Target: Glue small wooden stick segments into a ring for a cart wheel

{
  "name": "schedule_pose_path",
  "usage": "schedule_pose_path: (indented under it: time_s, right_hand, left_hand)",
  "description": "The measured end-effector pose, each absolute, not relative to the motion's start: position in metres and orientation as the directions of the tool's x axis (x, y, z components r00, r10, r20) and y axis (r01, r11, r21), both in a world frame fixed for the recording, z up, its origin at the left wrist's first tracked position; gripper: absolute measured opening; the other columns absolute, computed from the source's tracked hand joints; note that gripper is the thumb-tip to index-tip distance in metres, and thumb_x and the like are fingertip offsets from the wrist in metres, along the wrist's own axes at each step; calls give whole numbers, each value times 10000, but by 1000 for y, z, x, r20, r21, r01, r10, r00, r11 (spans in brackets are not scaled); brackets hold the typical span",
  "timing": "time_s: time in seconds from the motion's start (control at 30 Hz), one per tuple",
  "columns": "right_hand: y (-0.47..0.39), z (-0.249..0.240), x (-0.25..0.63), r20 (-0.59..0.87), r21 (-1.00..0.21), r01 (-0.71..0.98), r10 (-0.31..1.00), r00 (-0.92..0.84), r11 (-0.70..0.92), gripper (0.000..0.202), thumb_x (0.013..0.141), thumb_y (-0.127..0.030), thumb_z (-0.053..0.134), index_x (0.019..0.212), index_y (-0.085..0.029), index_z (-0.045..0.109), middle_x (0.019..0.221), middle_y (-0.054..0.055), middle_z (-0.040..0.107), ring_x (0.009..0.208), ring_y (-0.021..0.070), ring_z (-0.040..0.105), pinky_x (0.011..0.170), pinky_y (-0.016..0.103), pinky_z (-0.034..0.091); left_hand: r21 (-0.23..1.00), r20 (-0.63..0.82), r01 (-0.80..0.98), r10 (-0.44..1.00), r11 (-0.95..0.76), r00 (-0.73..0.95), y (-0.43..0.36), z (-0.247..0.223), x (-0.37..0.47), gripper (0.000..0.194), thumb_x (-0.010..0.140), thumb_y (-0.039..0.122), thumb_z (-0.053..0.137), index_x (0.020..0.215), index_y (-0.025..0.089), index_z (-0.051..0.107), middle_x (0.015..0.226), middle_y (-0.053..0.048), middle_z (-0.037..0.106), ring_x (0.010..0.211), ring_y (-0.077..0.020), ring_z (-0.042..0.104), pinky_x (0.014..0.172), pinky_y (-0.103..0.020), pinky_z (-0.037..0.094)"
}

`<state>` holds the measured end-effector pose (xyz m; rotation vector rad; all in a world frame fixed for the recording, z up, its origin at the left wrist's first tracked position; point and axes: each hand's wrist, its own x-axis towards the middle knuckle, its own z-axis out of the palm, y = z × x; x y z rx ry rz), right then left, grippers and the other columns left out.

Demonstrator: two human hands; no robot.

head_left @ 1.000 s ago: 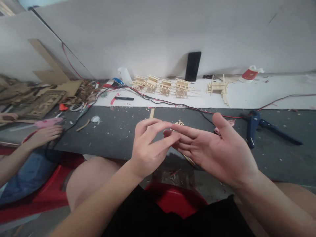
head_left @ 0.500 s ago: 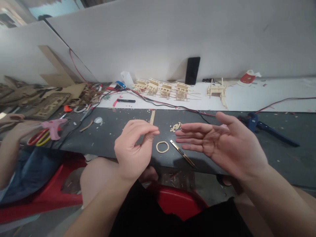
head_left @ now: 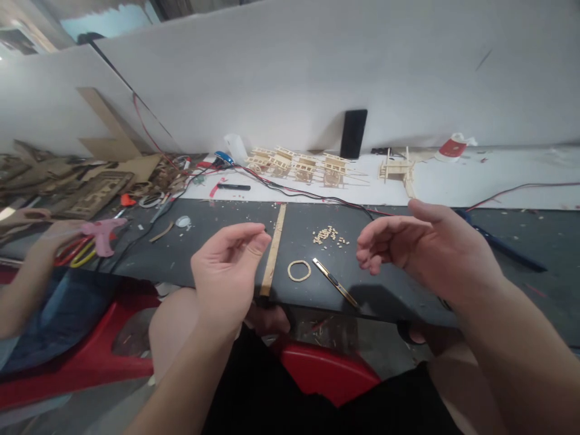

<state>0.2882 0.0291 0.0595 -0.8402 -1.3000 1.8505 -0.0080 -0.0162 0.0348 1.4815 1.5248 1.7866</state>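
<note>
My left hand point(head_left: 231, 260) is raised over the dark table, thumb and forefinger pinched together; whatever may be between the tips is too small to make out. To its right lies a flat wooden strip point(head_left: 274, 248). My right hand point(head_left: 421, 251) hovers open with its palm turned inward and fingers loosely curled, nothing in it. Between the hands, a ring of small wooden pieces point(head_left: 290, 272) rests near the table's front edge. Beside it lies a gold utility knife point(head_left: 335, 283). Behind the knife is a loose pile of tiny wooden bits point(head_left: 325, 235).
Small wooden cart models point(head_left: 303, 166) stand at the back under a leaning phone point(head_left: 354, 134). Cables point(head_left: 299, 193) cross the table. At right are a blue-handled tool point(head_left: 507, 246) and a red-white cup point(head_left: 452, 147). Another person's hand point(head_left: 61, 235) is near a pink glue gun point(head_left: 103, 234).
My left hand has shifted left, uncovering more of the wooden strip. My right hand has drawn back to the right, its fingers curling in, and the pile of bits shows fully.
</note>
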Motion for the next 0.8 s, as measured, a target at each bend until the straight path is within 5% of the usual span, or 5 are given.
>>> schedule_pose_path:
  time_s: [0.2, 0.37, 0.57, 0.7, 0.8]
  right_hand:
    - [38, 47, 311, -115, -993, 48, 888, -445, -104, 487, 1009, -685, 753, 1070, -229, 913, 1013, 126, 848, 943, 276, 745, 872, 371, 589]
    - [37, 56, 310, -95, -990, -47, 885, -456, -131, 667, 1022, -829, 560, 905, -255, 879, 848, 100, 805, 767, 260, 715, 754, 394, 592]
    - [37, 57, 312, -95, -991, -46, 898, -430, -127, 702, 1040, -824, 551, 930, -220, 894, 886, 126, 817, 808, 268, 733, 774, 387, 583]
    - [40, 53, 310, -82, -957, -198, 857, -510, -210, 785, 1064, -844, 439, 1000, -214, 902, 945, 135, 846, 888, 297, 781, 819, 413, 617]
    - [37, 54, 302, -68, -913, -292, 810, -582, -286, 828, 1060, -871, 384, 1188, -226, 886, 1164, 142, 870, 1133, 351, 805, 1020, 492, 619]
  left_hand:
    - [899, 433, 280, 779, -337, -454, -29, 31, -24, 121, 923, 217, 874, 1036, 258, 873, 907, -18, 844, 854, -197, 814, 882, -356, 695]
    - [915, 380, 297, 832, -273, -405, -40, 16, -23, 128, 1002, 258, 816, 1119, 240, 864, 945, -38, 862, 887, -210, 828, 865, -344, 687]
    - [895, 302, 380, 945, -234, -128, -33, -8, 3, 154, 979, 298, 826, 1107, 241, 890, 1183, -91, 838, 1124, -270, 784, 1066, -468, 637]
    - [933, 201, 295, 979, -205, 45, -24, -16, 34, 490, 920, 382, 913, 1373, 241, 789, 1410, -148, 776, 1268, -330, 746, 1131, -582, 608]
    - [980, 105, 145, 974, -136, 202, -19, -13, 67, 628, 964, 451, 890, 1521, 249, 682, 1533, -191, 737, 1368, -358, 739, 1123, -573, 632]
